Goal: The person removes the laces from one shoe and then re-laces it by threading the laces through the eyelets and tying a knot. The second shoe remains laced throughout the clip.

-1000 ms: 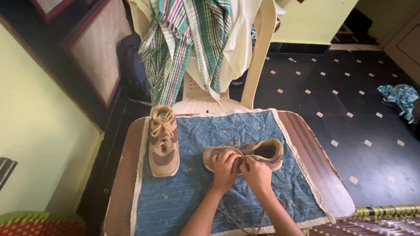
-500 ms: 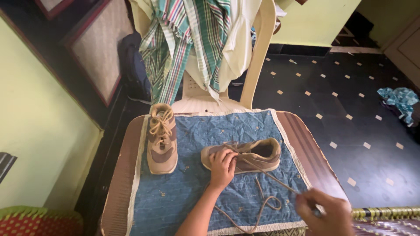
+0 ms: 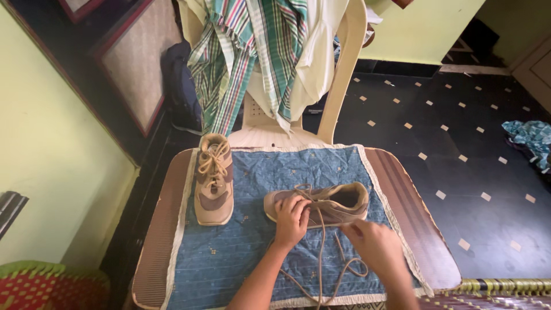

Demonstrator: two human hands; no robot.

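Right hand (image 3: 376, 244) returned beside shoe (image 3: 327, 204), gripping lace (image 3: 321, 241).

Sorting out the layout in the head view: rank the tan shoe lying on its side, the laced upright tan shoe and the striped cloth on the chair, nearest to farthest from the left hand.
1. Tan shoe lying on its side: under the left hand.
2. Laced upright tan shoe: left, on the mat.
3. Striped cloth: on the chair, beyond.

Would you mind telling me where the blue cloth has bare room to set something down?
Free: between the laced shoe and the left hand; also behind the unlaced shoe, toward the chair. Crowded: the near right, with loose lace and right hand.
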